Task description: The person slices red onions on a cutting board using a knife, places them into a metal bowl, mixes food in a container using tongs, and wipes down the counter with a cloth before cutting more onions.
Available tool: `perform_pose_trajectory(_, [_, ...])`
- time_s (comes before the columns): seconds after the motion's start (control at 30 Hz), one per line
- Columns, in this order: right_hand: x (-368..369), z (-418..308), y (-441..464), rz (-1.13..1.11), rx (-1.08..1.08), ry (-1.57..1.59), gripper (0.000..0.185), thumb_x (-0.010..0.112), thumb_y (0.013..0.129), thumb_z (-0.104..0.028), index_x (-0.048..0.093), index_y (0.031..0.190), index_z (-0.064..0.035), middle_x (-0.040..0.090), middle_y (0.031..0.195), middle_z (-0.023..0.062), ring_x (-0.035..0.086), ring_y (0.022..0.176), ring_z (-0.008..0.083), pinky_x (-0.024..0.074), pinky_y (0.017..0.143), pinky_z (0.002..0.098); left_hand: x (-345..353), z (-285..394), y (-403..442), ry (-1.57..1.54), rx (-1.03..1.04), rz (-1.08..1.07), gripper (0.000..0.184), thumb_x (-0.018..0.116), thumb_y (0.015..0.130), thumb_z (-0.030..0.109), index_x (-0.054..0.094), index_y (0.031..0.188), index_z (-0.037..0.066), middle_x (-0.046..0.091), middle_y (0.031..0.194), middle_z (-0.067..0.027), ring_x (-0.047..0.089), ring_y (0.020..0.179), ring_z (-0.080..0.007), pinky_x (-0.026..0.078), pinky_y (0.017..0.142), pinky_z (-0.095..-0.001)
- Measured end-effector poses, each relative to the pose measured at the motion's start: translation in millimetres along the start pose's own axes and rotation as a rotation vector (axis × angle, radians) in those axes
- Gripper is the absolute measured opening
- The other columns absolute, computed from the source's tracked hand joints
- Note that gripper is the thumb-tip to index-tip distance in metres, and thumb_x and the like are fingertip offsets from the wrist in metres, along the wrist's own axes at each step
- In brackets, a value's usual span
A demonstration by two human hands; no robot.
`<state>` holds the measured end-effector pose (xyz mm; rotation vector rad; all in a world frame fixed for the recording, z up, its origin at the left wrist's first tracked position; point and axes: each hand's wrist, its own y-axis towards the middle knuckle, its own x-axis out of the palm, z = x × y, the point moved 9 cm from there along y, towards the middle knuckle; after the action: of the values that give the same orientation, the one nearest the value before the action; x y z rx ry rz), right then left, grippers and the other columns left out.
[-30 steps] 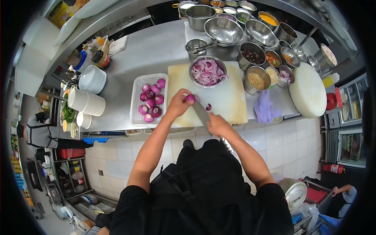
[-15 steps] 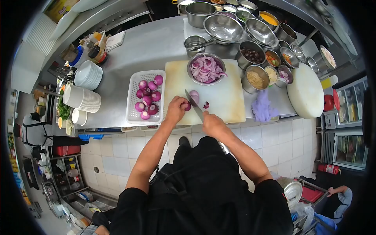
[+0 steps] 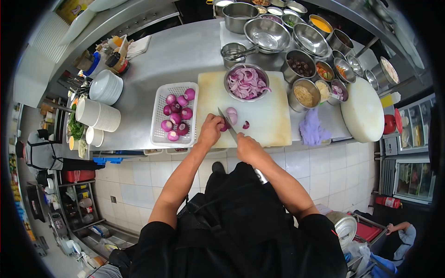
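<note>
A red onion (image 3: pixel 224 127) sits on the cutting board (image 3: pixel 273 132), held by the bent fingers of my left hand (image 3: pixel 211 129). My right hand (image 3: pixel 249 149) is wrapped round the handle of a knife (image 3: pixel 228 123), whose blade lies against the onion's right side. Just beyond the blade rest pale onion slices (image 3: pixel 232 115), and a small dark red onion end (image 3: pixel 246 125) is to their right. A metal bowl (image 3: pixel 228 92) of sliced onion (image 3: pixel 247 82) stands at the board's far edge. Several peeled onions (image 3: pixel 175 107) fill part of a white basket (image 3: pixel 155 121) on the left.
Metal pots and bowls (image 3: pixel 266 34) crowd the counter's far right. A purple cloth (image 3: pixel 314 129) and a thick round white board (image 3: pixel 363 110) lie right of the cutting board. Stacked white bowls (image 3: pixel 106 115) stand left. Other people (image 3: pixel 39 150) are at both sides.
The onion has gone from upright in my left fingers down onto the board, and the knife has come up beside it. Pale slices now show beyond the blade.
</note>
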<state>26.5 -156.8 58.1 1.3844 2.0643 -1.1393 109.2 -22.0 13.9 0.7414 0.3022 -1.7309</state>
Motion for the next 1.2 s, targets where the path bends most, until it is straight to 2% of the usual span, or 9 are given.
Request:
perform_pose_trajectory(0.2, [-13.6, -9.2, -12.6, 0.028, -0.016, -0.035, 0.031, 0.049, 0.081, 0.003, 0.051, 0.110, 0.0120, 0.066, 0.090, 0.0341, 0.066, 0.092, 0.0479, 0.0525, 0.083, 0.0526, -1.3, -0.8, -2.8, -0.004, 0.032, 0.026, 0.012, 0.065, 0.082, -0.003, 0.065, 0.093, 0.003, 0.058, 0.092, -0.0167, 0.061, 0.085, -0.0354, 0.051, 0.075, -0.0420])
perform_pose_trajectory(0.4, [-4.2, -2.4, -2.5, -0.040, 0.000, -0.029, 0.031, 0.050, 0.081, 0.002, 0.051, 0.110, 0.0120, 0.066, 0.089, 0.0344, 0.066, 0.091, 0.0491, 0.0525, 0.083, 0.0526, -6.6, 4.8, -6.2, -0.042, 0.073, 0.044, 0.014, 0.063, 0.081, -0.007, 0.065, 0.092, 0.002, 0.058, 0.091, -0.0165, 0.061, 0.083, -0.0346, 0.051, 0.072, -0.0414])
perform_pose_trajectory(0.6, [0.6, -8.9, 4.8, 0.048, -0.059, -0.051, 0.033, 0.052, 0.080, 0.001, 0.051, 0.111, 0.0122, 0.066, 0.089, 0.0336, 0.067, 0.091, 0.0480, 0.0530, 0.083, 0.0515, -7.6, 3.7, -6.2, -0.067, 0.086, 0.067, 0.011, 0.065, 0.081, -0.007, 0.064, 0.089, 0.000, 0.058, 0.090, -0.0160, 0.061, 0.082, -0.0338, 0.051, 0.072, -0.0412])
perform_pose_trajectory(0.7, [-10.4, -12.8, -5.3, -0.038, -0.009, -0.032, 0.031, 0.051, 0.080, 0.002, 0.051, 0.109, 0.0120, 0.066, 0.088, 0.0327, 0.067, 0.089, 0.0473, 0.0534, 0.081, 0.0517, -7.5, 2.7, -8.0, -0.068, 0.078, 0.065, 0.011, 0.065, 0.081, -0.007, 0.064, 0.089, 0.001, 0.058, 0.090, -0.0157, 0.062, 0.083, -0.0336, 0.051, 0.072, -0.0409])
perform_pose_trajectory(0.8, [-7.8, -12.5, -5.2, -0.074, 0.016, -0.005, 0.030, 0.051, 0.079, 0.002, 0.051, 0.108, 0.0113, 0.066, 0.082, 0.0307, 0.069, 0.079, 0.0448, 0.0551, 0.073, 0.0505, -6.4, 0.3, -9.1, -0.055, 0.080, 0.071, 0.011, 0.065, 0.081, -0.007, 0.064, 0.088, 0.001, 0.058, 0.090, -0.0154, 0.062, 0.085, -0.0338, 0.052, 0.073, -0.0408])
perform_pose_trajectory(0.9, [5.5, -2.0, 17.2, 0.096, -0.128, -0.083, 0.027, 0.052, 0.083, -0.002, 0.052, 0.107, 0.0101, 0.065, 0.074, 0.0288, 0.068, 0.064, 0.0413, 0.0556, 0.064, 0.0485, -7.7, 2.5, -9.1, -0.054, 0.103, 0.060, 0.013, 0.065, 0.081, -0.006, 0.064, 0.090, 0.002, 0.059, 0.092, -0.0150, 0.062, 0.085, -0.0338, 0.051, 0.075, -0.0412])
perform_pose_trajectory(1.0, [-8.4, 15.9, 10.7, -0.139, 0.111, 0.179, 0.030, 0.052, 0.087, -0.007, 0.051, 0.112, 0.0099, 0.065, 0.074, 0.0290, 0.068, 0.062, 0.0410, 0.0554, 0.064, 0.0487, -12.9, 20.4, -10.8, -0.063, 0.189, 0.118, 0.011, 0.067, 0.082, -0.002, 0.064, 0.092, 0.004, 0.061, 0.092, -0.0128, 0.062, 0.086, -0.0335, 0.051, 0.076, -0.0414])
perform_pose_trajectory(1.1, [-6.4, 35.3, 18.3, 0.009, 0.030, 0.056, 0.034, 0.052, 0.091, -0.011, 0.049, 0.117, 0.0104, 0.066, 0.081, 0.0311, 0.068, 0.077, 0.0436, 0.0545, 0.072, 0.0521, -12.4, 23.3, -9.9, 0.147, 0.212, 0.102, 0.011, 0.067, 0.083, -0.002, 0.065, 0.093, 0.003, 0.065, 0.084, -0.0132, 0.062, 0.077, -0.0340, 0.051, 0.074, -0.0400])
perform_pose_trajectory(1.2, [0.5, 26.4, 12.6, 0.048, -0.042, -0.049, 0.038, 0.052, 0.089, -0.009, 0.048, 0.121, 0.0107, 0.066, 0.087, 0.0328, 0.067, 0.088, 0.0461, 0.0523, 0.080, 0.0549, -9.5, 13.8, -12.7, 0.208, -0.025, 0.116, 0.008, 0.067, 0.085, 0.007, 0.065, 0.093, 0.005, 0.065, 0.077, -0.0105, 0.063, 0.078, -0.0355, 0.048, 0.073, -0.0446])
